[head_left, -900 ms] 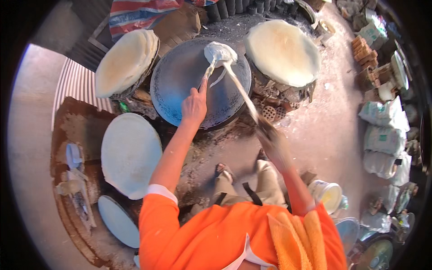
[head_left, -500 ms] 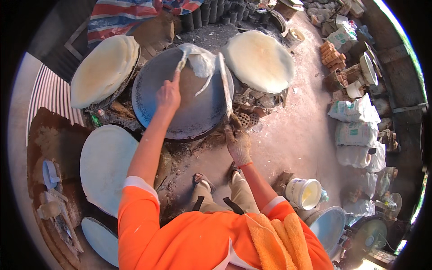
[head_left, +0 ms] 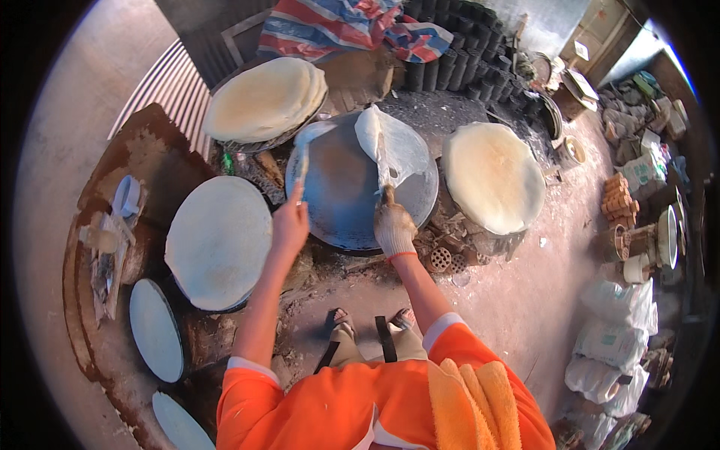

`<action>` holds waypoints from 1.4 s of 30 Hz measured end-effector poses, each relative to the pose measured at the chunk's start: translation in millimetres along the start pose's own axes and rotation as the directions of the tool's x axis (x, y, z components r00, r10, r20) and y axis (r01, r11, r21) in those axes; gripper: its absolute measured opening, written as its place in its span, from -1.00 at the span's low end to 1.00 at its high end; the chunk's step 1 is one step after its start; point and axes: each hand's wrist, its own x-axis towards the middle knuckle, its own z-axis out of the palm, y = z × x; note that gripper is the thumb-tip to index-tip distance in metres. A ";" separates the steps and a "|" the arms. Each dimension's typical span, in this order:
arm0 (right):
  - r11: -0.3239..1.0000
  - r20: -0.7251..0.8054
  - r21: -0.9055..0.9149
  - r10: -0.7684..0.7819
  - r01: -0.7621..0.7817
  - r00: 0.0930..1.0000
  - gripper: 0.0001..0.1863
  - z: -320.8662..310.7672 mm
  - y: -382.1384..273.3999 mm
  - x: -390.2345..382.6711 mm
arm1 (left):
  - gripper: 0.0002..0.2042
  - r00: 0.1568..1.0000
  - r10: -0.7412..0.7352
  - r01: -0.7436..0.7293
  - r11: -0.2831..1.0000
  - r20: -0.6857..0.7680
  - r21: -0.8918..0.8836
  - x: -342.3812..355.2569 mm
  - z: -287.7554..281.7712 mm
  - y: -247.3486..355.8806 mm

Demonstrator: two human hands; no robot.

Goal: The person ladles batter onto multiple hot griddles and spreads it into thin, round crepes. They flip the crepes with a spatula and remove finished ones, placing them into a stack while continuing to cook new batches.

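Nearest, at the lower edge: orange sleeves and a yellow towel on the shoulder, two sandalled feet on the dusty floor below.

A little further, the left hand, bare, fingers curled closed around the handle of a thin flat spatula, blade pointing away over the near-left rim of the round dark griddle. Compared with half a second ago, now lower on the griddle, drawn back from the flatbread.

Just beside, the right hand, in a pale glove, fingers wrapped tight on a long wooden stick. Stick now upright in the picture, running straight from the glove up into the flatbread; earlier, slanted and coming from the right.

On the far half of the griddle, the thin white flatbread, folded over the stick, lying partly on the hot plate, one edge lifted. Earlier more crumpled and closer to the left hand.

To the left, near, a large white disc on a round stand, and two pale blue lids lower down. Further left-up, a stack of finished flatbreads. To the right of the griddle, another round pale bread on a tray.

Farthest: striped cloth, dark cylinders in rows, sacks at the right.
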 end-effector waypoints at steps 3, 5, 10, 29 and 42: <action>0.973 -0.074 -0.102 -0.216 0.208 0.973 -0.47 15.8 2.5 12.6 | -0.52 0.994 0.030 -0.041 0.994 0.104 0.099 10.0 26.9 39.1; 0.941 -0.127 -0.138 -0.325 0.307 0.937 -0.44 10.9 18.7 3.9 | -0.52 0.990 0.013 -0.041 0.979 0.140 0.201 16.7 46.5 35.3; 0.981 -0.144 -0.188 -0.079 0.051 0.986 -0.43 -24.6 85.7 -5.3 | -0.47 0.971 -0.035 -0.021 0.972 0.236 0.232 36.2 71.1 44.0; 0.854 0.029 -0.173 -0.493 0.490 0.870 -0.54 -49.6 84.5 73.6 | -0.57 0.958 -0.207 0.137 0.937 -0.197 -0.321 -56.6 14.4 25.8; 0.772 0.079 0.313 -0.602 0.553 0.795 -0.56 -1.6 80.4 55.6 | -0.52 0.997 -0.073 0.075 0.889 -0.021 0.453 -40.0 27.4 -26.3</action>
